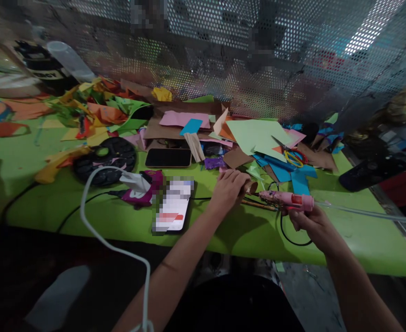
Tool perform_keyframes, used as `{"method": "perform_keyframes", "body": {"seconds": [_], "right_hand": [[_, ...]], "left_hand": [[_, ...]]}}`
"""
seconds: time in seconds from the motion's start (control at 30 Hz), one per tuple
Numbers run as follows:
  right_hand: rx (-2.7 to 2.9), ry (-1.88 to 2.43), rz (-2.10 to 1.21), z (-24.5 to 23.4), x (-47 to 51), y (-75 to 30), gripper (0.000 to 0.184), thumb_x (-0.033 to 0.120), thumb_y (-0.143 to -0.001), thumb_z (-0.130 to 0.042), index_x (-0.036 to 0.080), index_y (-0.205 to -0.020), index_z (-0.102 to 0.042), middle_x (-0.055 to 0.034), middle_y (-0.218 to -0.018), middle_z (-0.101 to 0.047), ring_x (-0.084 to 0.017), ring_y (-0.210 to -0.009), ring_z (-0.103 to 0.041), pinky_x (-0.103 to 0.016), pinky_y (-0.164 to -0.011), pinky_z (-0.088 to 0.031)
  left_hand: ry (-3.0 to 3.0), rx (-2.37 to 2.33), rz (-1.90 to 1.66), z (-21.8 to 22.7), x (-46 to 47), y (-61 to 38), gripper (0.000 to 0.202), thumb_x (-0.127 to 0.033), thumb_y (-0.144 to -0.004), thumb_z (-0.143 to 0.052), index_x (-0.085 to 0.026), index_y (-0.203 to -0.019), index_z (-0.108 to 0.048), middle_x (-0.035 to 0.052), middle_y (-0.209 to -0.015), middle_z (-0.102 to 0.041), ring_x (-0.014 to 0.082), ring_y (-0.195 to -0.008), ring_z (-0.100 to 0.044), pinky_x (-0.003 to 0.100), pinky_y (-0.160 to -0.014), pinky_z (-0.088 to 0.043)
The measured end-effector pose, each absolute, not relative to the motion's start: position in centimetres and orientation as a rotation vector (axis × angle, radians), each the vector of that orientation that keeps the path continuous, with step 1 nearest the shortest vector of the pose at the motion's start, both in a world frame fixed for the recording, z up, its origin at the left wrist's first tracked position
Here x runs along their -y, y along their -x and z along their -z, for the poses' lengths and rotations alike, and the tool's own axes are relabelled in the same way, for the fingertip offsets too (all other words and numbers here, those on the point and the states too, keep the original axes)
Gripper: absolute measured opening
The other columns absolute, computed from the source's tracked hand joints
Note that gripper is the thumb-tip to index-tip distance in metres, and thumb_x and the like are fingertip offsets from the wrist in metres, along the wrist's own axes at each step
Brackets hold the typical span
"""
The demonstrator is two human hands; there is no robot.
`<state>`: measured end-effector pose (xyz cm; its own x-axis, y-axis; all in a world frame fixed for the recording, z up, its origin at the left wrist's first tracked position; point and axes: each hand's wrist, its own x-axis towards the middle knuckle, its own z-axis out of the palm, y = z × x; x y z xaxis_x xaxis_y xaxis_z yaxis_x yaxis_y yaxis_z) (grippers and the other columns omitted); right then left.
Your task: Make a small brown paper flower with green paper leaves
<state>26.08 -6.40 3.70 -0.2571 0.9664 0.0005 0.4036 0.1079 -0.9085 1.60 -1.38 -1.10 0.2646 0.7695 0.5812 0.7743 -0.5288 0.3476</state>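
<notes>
My right hand point(307, 221) is wrapped around a pink hot glue gun point(286, 200), its nozzle pointing left. A clear glue stick point(365, 212) sticks far out of the gun's back end to the right. In my left hand point(229, 186) is a curled piece of brown paper point(250, 186), its open end facing the nozzle. Nozzle and paper are very close; whether they touch I cannot tell. Beneath them a thin brown stick point(261, 204) lies on the green table point(223, 240).
Left of my hands are a lit phone point(175, 205), a dark phone point(168, 157), a magenta power strip point(144, 189) with a white cable point(113, 246), a black palette point(104, 161) and a yellow glue gun point(56, 166). Scissors point(295, 158) lie among paper scraps point(258, 133) behind.
</notes>
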Motion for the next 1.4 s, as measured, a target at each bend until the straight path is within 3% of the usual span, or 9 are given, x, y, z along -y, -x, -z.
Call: {"method": "perform_keyframes", "body": {"seconds": [0.4, 0.57, 0.93, 1.27, 1.4], "right_hand": [[1.796, 1.385, -1.107, -3.64, 6.4, -26.27, 0.044, 0.052, -0.086, -0.061, 0.015, -0.108, -0.069, -0.0009, -0.067, -0.051, -0.011, -0.053, -0.038, -0.023, -0.045, -0.035], [1.787, 1.417, -1.053, -3.54, 6.32, -26.56, 0.038, 0.05, -0.085, -0.061, 0.015, -0.096, -0.07, -0.0001, -0.064, -0.05, -0.011, -0.053, -0.039, -0.023, -0.045, -0.036], [1.82, 1.446, -1.013, -4.09, 6.39, -26.35, 0.034, 0.046, -0.087, -0.06, 0.016, -0.1, -0.069, 0.0015, -0.061, -0.048, -0.011, -0.053, -0.039, -0.023, -0.046, -0.034], [1.772, 1.394, -1.101, -3.63, 6.71, -26.04, 0.032, 0.05, -0.084, -0.064, 0.018, -0.079, -0.063, 0.0012, -0.061, -0.048, -0.011, -0.053, -0.041, -0.023, -0.045, -0.036], [1.82, 1.428, -1.007, -4.08, 6.6, -26.07, 0.031, 0.048, -0.087, -0.06, 0.017, -0.088, -0.066, 0.0012, -0.062, -0.048, -0.011, -0.053, -0.038, -0.023, -0.047, -0.034]], "left_hand": [[2.513, 1.498, 1.158, 1.2, 1.6, -1.44, 0.024, -0.011, -0.081, -0.055, -0.019, -0.104, -0.059, 0.0079, -0.1, -0.066, 0.024, -0.1, -0.057, 0.035, -0.089, -0.04], [2.508, 1.468, 1.167, 1.35, 1.52, -1.39, 0.026, -0.01, -0.08, -0.055, -0.019, -0.104, -0.058, 0.0077, -0.1, -0.065, 0.0239, -0.1, -0.056, 0.036, -0.089, -0.04], [2.531, 1.512, 1.116, 1.2, 1.51, -1.4, 0.027, -0.01, -0.08, -0.054, -0.02, -0.105, -0.06, 0.0079, -0.1, -0.065, 0.0251, -0.1, -0.055, 0.038, -0.091, -0.04], [2.532, 1.538, 1.081, 1.09, 1.49, -1.45, 0.023, -0.014, -0.083, -0.055, -0.021, -0.105, -0.059, 0.0079, -0.101, -0.064, 0.0244, -0.1, -0.055, 0.037, -0.091, -0.039], [2.519, 1.518, 1.08, 1.13, 1.49, -1.43, 0.02, -0.017, -0.085, -0.054, -0.02, -0.104, -0.059, 0.0081, -0.099, -0.065, 0.0241, -0.098, -0.055, 0.036, -0.089, -0.039]]}}
